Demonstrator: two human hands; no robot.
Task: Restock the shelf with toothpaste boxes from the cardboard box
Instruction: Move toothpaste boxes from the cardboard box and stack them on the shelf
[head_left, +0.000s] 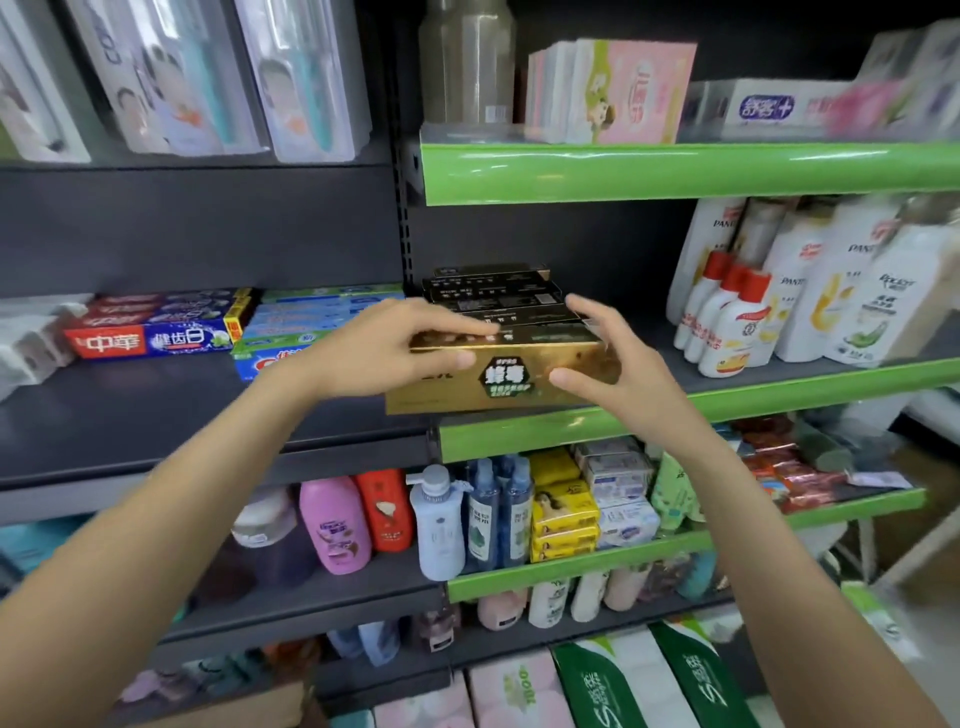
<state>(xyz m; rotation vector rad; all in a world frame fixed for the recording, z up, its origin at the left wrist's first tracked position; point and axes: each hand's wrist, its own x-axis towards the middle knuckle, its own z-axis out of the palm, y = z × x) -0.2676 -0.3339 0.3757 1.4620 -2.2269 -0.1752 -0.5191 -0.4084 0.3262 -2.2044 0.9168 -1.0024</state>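
Two hands on it: left hand (384, 351) and right hand (610, 358) clamp the ends of the gold toothpaste box (501, 371) at the shelf (779, 397) front edge, against the black stack (493, 293). Looks light, stiff, glossy, probably crushable, so end grips seem safest.

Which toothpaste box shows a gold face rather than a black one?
The front box, held between left hand and right hand; the stacked boxes behind are black.
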